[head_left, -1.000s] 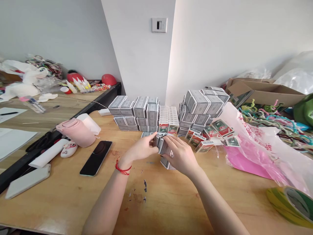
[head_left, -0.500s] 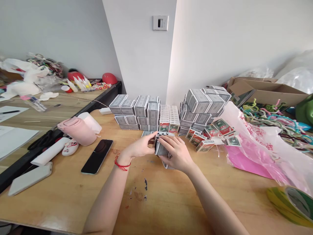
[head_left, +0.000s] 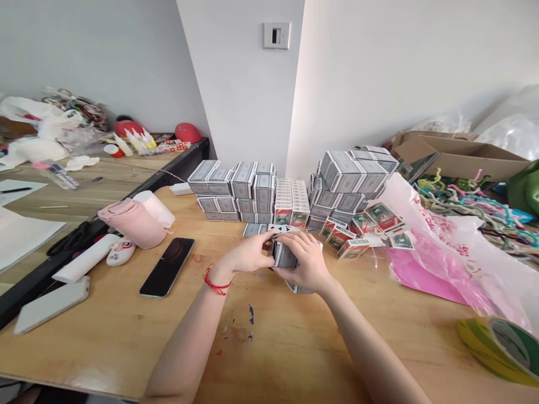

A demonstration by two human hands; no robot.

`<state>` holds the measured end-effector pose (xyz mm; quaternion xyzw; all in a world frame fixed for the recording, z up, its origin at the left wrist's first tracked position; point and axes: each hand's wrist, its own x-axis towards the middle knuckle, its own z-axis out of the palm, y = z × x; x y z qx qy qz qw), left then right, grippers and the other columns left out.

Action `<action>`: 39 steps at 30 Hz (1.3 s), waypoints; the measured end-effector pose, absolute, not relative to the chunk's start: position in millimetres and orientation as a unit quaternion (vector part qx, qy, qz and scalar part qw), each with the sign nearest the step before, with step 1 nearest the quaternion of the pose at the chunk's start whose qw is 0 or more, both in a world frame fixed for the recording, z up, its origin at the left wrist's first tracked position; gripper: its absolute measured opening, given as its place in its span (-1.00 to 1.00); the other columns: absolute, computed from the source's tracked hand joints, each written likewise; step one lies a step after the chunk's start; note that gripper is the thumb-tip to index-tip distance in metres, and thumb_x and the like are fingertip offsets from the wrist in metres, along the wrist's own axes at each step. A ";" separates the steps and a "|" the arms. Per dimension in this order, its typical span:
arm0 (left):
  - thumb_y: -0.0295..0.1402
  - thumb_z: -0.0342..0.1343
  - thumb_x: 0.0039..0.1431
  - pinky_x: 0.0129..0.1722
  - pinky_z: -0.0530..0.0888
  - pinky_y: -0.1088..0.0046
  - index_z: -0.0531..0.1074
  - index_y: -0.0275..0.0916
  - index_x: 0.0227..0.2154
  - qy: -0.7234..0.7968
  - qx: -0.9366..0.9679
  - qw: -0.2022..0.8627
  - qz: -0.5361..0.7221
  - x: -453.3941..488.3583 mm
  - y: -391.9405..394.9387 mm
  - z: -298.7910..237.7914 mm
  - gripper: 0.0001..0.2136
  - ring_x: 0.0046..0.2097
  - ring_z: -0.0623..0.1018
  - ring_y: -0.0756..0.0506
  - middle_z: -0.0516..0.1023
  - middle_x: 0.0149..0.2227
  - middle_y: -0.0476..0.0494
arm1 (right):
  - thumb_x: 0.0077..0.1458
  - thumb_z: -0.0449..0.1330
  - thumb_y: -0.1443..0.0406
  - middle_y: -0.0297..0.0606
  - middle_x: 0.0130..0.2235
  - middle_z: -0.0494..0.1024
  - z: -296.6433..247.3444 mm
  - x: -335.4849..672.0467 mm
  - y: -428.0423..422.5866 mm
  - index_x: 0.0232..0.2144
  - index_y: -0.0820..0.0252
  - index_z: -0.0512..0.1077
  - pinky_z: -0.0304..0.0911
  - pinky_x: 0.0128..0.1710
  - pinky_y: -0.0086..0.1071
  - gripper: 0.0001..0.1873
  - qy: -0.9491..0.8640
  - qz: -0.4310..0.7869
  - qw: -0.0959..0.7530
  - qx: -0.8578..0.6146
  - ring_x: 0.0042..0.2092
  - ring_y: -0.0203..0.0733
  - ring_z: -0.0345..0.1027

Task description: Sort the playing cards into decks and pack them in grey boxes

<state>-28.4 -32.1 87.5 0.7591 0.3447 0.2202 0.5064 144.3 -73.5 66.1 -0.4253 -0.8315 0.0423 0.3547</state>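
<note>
My left hand (head_left: 251,252), with a red string bracelet (head_left: 217,283) at the wrist, has its thumb and fingers closed at the near-left edge of a grey-backed deck of playing cards (head_left: 285,256). Over the deck's top and right side curls my right hand (head_left: 306,259), gripping it. Just beyond the fingers shows a white card face with black clubs (head_left: 287,228). Under my right hand, partly hidden, lies another grey-patterned stack (head_left: 300,288). Grey-backed cards (head_left: 254,229) lie flat behind my left hand.
Stacked grey card decks (head_left: 214,182) stand at the back left, more decks (head_left: 349,174) at the back right. Between them are rows of card boxes (head_left: 290,196); loose boxes (head_left: 352,247) lie to the right. A phone (head_left: 167,267), pink cup (head_left: 133,224) and tape roll (head_left: 497,348) surround the work area.
The deck and both hands have shifted slightly right. My right fingers are more curled over the deck, and more of the flat cards behind my left hand now shows.
</note>
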 end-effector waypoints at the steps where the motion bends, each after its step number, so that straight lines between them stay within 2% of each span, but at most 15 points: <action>1: -0.52 0.07 -0.17 -0.22 0.41 0.44 0.10 -0.25 0.10 0.336 0.761 0.511 0.215 -29.4 -32.3 89.3 -0.34 -0.14 0.45 -0.10 0.44 -0.13 -0.15 | -0.13 0.18 0.16 -0.16 -0.04 0.39 66.5 144.8 -73.4 -0.06 0.11 0.24 0.08 -0.08 -0.15 -0.47 -0.830 0.048 0.358 -0.426 -0.02 -0.02 0.21; 6: -0.49 0.00 -0.06 -0.24 0.40 0.45 0.22 -0.22 0.01 0.304 0.763 0.533 0.203 -32.0 -33.2 98.7 -0.52 -0.23 0.45 -0.04 0.47 -0.25 -0.07 | -0.13 0.19 0.10 -0.18 -0.05 0.39 67.5 149.7 -71.9 -0.05 0.08 0.24 0.10 -0.08 -0.16 -0.45 -0.814 0.087 0.387 -0.425 -0.04 -0.04 0.24; 16: -0.41 0.00 -0.07 -0.39 0.37 0.48 0.29 -0.27 -0.08 0.360 0.745 0.532 0.184 -28.8 -33.6 95.8 -0.60 -0.37 0.43 -0.05 0.46 -0.37 -0.07 | -0.17 0.22 0.20 -0.19 -0.08 0.40 69.5 151.0 -71.3 -0.08 0.09 0.25 0.11 -0.07 -0.16 -0.47 -0.794 0.125 0.421 -0.420 -0.05 -0.04 0.24; 21: -0.41 -0.05 -0.06 -0.44 0.32 0.51 0.29 -0.29 -0.14 0.386 0.747 0.519 0.150 -26.8 -37.9 100.5 -0.66 -0.41 0.39 -0.01 0.41 -0.41 -0.03 | -0.16 0.20 0.22 -0.18 -0.07 0.39 66.0 152.0 -69.0 -0.04 0.08 0.23 0.12 -0.07 -0.13 -0.44 -0.813 0.105 0.408 -0.403 -0.05 -0.03 0.24; 26: -0.43 -0.09 -0.04 -0.46 0.30 0.53 0.30 -0.28 -0.16 0.372 0.757 0.515 0.155 -25.5 -39.8 105.8 -0.68 -0.43 0.35 0.01 0.39 -0.42 0.00 | -0.09 0.19 0.15 -0.19 -0.01 0.37 60.0 152.3 -68.0 0.06 0.04 0.15 0.13 -0.06 -0.09 -0.37 -0.830 0.075 0.382 -0.398 -0.03 -0.02 0.22; 29: -0.39 -0.03 -0.03 -0.41 0.34 0.52 0.31 -0.29 -0.16 0.356 0.750 0.529 0.174 -24.3 -39.0 105.7 -0.69 -0.37 0.38 0.00 0.42 -0.37 -0.03 | -0.08 0.18 0.11 -0.18 0.01 0.34 57.5 152.6 -67.6 0.09 0.04 0.12 0.12 -0.04 -0.05 -0.33 -0.828 0.071 0.374 -0.412 -0.01 0.01 0.20; 34: -0.37 0.09 -0.07 -0.29 0.40 0.43 0.25 -0.24 -0.01 0.354 0.714 0.567 0.209 -21.0 -36.8 98.0 -0.53 -0.23 0.45 -0.08 0.47 -0.22 -0.12 | -0.15 0.23 0.07 -0.13 0.03 0.32 60.6 159.2 -66.2 0.11 0.07 0.09 0.13 -0.01 -0.05 -0.23 -0.817 0.130 0.365 -0.427 0.03 0.04 0.17; 39: -0.40 0.15 -0.10 -0.23 0.42 0.36 0.28 -0.25 -0.01 0.357 0.668 0.608 0.239 -17.8 -35.4 92.5 -0.50 -0.19 0.47 -0.10 0.47 -0.15 -0.18 | -0.15 0.26 0.15 -0.15 0.05 0.30 70.8 171.6 -66.3 0.11 0.07 0.11 0.10 0.04 -0.09 -0.24 -0.820 0.213 0.350 -0.400 0.07 0.02 0.15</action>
